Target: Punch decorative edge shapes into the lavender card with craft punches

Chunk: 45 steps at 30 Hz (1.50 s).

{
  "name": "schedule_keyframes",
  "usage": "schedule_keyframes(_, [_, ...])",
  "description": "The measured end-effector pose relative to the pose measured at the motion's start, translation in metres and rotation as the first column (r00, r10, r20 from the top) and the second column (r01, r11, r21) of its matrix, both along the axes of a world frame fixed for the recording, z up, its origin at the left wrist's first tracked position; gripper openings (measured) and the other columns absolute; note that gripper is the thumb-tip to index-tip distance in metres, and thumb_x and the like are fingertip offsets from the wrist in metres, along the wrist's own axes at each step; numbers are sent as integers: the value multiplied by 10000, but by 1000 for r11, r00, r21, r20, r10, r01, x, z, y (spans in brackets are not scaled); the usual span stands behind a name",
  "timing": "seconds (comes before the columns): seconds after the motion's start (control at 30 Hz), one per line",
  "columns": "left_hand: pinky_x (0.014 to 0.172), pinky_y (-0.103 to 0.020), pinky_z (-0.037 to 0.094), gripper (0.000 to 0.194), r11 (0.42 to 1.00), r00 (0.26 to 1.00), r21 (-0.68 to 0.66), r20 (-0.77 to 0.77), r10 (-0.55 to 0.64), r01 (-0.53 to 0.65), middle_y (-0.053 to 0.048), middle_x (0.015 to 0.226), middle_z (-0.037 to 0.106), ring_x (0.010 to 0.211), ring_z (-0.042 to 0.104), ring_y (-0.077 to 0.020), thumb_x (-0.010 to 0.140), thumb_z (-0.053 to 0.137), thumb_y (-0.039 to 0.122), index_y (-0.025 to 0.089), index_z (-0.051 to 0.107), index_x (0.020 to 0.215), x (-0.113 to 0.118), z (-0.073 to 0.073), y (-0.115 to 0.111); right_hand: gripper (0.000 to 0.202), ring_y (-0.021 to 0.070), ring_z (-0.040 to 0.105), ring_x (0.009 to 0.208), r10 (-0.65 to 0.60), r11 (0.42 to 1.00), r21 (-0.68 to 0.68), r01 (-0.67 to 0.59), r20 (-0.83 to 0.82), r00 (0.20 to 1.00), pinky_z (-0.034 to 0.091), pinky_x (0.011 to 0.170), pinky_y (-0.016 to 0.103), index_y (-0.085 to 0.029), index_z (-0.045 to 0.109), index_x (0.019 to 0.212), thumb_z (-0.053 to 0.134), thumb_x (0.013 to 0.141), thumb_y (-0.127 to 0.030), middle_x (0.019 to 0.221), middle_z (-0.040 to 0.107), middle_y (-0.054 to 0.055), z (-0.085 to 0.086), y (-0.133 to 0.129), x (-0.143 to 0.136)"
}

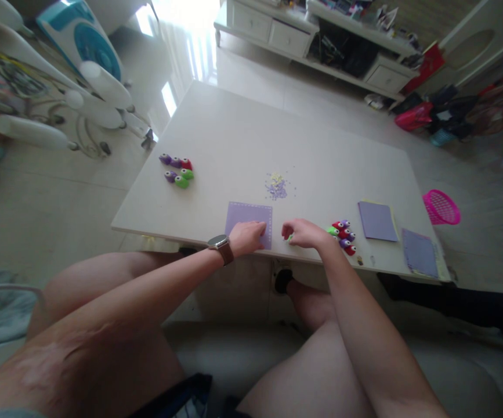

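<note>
Fingers bent, lays the left hand [248, 237] on the purple sheet [239, 215] at the near edge of the worktop [242, 133], and curls the right hand [307, 233] over a small green thing [290, 237], with either grip impossible to tell. Beyond the sheet, scatters of purple and yellow bits [276, 188]; near the right wrist, multicoloured eyed pieces [346, 233].

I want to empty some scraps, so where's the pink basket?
In the head view, the pink basket is at the right, just beyond the white table's right edge.
</note>
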<state>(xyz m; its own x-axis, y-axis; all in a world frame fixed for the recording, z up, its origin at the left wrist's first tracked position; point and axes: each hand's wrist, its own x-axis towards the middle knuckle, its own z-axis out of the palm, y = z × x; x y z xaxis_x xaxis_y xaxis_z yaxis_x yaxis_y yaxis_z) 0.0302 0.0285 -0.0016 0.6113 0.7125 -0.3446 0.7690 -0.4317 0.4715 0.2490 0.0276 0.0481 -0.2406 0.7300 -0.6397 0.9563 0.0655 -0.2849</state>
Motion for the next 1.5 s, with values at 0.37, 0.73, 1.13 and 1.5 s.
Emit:
schedule_keyframes(0.37, [824, -333, 508, 284, 1000, 1000, 19, 5, -12, 11, -88, 1155, 746, 1035, 710, -268, 863, 752, 366, 229, 663, 1096, 0, -1, 0, 614, 239, 587, 1403, -139, 941, 303, 149, -56, 989, 408, 1174, 274, -103, 578, 1492, 604, 880, -61, 1539, 615, 176, 8, 2, -6])
schedule_keyframes(0.73, [834, -336, 510, 274, 1000, 1000, 15, 6, -10, 10, -85, 1173, 749, 1041, 711, -266, 860, 743, 342, 236, 670, 1101, 0, 1, 0, 360, 173, 729, 936, -55, 998, 6, 55, 2, 999, 490, 768, 199, -151, 792, 1007, 559, 794, 23, 1039, 812, 76, 7, 1, -3])
schedule_keyframes(1.13, [843, -345, 523, 264, 999, 1000, 37, 27, -16, 15, -89, 1169, 751, 1041, 715, -273, 864, 737, 356, 235, 668, 1088, 0, -5, -1, 572, 193, 621, 1344, -199, 925, 313, 217, -87, 976, 436, 1102, 214, -90, 626, 1422, 497, 874, 16, 1488, 652, 174, -2, 8, -4])
schedule_keyframes(1.5, [826, -333, 506, 279, 999, 1000, 31, 12, -22, 22, -82, 1185, 747, 1029, 707, -262, 867, 746, 344, 224, 665, 1105, 0, -3, -1, 333, 221, 691, 1104, -92, 987, 141, 78, 92, 992, 481, 890, 232, -128, 722, 1190, 726, 857, -143, 1247, 750, 130, 3, 1, 0])
